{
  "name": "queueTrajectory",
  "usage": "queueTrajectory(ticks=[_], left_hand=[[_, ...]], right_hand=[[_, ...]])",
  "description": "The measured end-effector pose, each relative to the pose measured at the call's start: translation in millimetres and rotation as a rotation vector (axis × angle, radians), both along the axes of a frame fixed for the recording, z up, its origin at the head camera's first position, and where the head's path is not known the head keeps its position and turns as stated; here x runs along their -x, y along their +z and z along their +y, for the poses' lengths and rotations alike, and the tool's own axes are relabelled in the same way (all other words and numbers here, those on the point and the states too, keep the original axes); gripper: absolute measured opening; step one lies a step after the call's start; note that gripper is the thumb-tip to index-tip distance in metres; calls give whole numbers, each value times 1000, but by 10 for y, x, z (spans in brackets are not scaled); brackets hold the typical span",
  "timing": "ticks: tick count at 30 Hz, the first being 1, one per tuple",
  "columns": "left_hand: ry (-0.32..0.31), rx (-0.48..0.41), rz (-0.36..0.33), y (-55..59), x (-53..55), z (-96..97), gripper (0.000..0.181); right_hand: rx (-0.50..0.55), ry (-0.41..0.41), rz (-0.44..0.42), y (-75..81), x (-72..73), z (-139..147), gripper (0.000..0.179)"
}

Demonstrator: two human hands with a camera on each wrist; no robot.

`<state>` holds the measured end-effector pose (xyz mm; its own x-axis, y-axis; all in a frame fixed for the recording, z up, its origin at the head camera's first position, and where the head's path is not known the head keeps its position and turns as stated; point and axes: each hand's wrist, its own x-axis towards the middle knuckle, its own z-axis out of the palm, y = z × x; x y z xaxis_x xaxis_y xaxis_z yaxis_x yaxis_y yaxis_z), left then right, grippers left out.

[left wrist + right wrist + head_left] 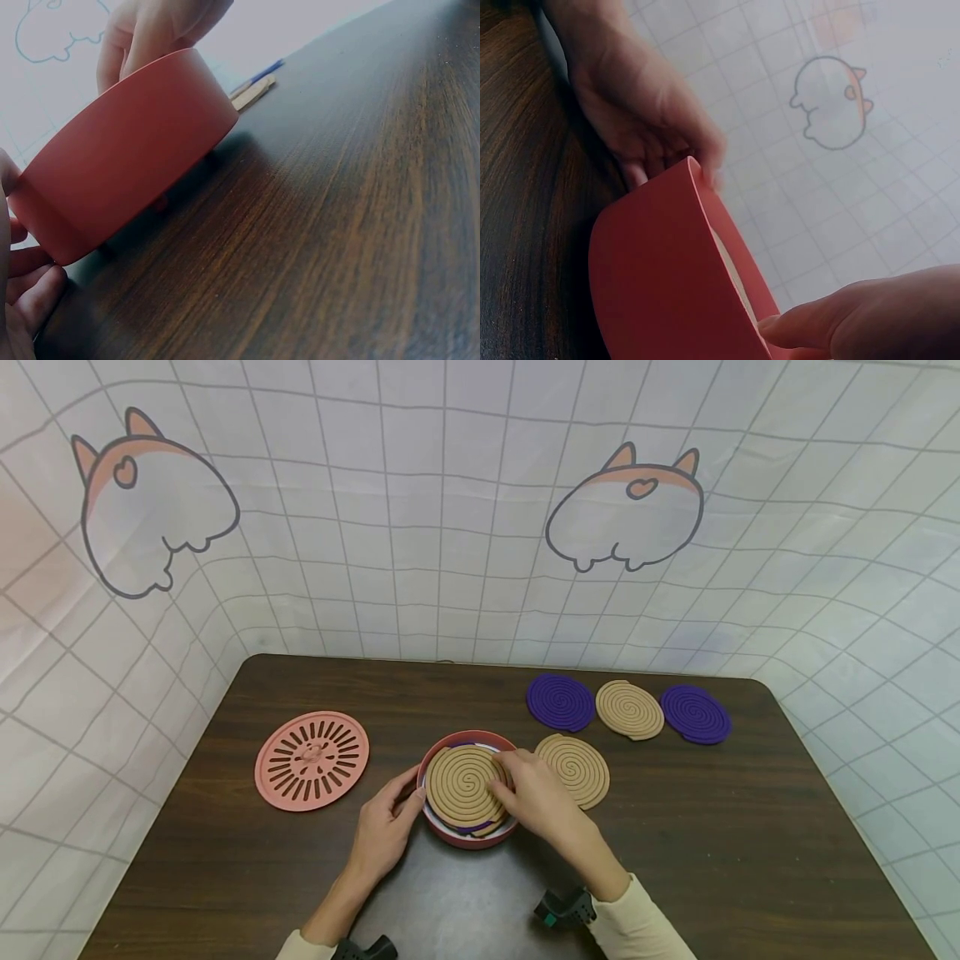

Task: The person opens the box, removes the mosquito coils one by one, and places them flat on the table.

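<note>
A round red container (470, 842) with a white inside stands at the middle of the table, holding tan and purple spiral mosquito coils. On top lies a tan mosquito coil (461, 787), which overlaps the ones beneath. My left hand (384, 827) grips the container's left side, thumb up at the rim and fingers round the lower wall. From the right, my right hand (542, 795) reaches over the rim and pinches the top coil's right edge. The right wrist view shows the thumb (780, 324) close by the rim; the other fingertips are mostly hidden there.
A pink slotted lid (312, 761) lies left of the container. Another tan coil (576, 771) sits just behind the right hand. Farther back lie a purple coil (560, 702), a tan coil (630, 710) and a second purple coil (695, 714). A white gridded curtain (480, 527) surrounds the table.
</note>
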<state>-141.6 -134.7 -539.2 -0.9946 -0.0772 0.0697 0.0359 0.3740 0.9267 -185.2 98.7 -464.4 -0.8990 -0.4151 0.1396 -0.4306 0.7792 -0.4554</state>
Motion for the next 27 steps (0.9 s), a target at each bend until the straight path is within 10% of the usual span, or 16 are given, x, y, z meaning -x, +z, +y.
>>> queueTrajectory(ticks=[27], left_hand=[[4, -13, 3, 17, -8, 7, 39]], right_hand=[[19, 11, 29, -13, -41, -29, 33]])
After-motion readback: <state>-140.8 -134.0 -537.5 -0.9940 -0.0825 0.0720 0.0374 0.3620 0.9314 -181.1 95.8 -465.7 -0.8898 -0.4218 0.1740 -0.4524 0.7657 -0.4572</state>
